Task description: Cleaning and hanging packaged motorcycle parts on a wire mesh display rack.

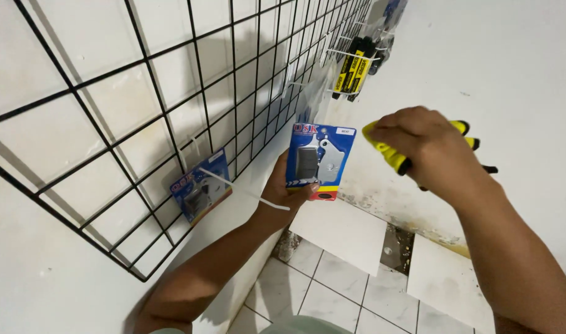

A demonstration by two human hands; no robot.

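Blister pack (pixel 319 159) holding grey pads, in left hand (pixel 282 188); right hand (pixel 419 143) gripping yellow-handled tools (pixel 388 153).

left hand (pixel 283 188) grips blue blister pack (pixel 319 161) | right hand (pixel 419 145) grips yellow-handled tools (pixel 388 154) | wire grid (pixel 171 111)

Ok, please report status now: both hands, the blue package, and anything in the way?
Left hand holds blue blister pack upright. Right hand grips yellow-handled tools. White hook on black wire grid just left of pack; second pack already hangs there.
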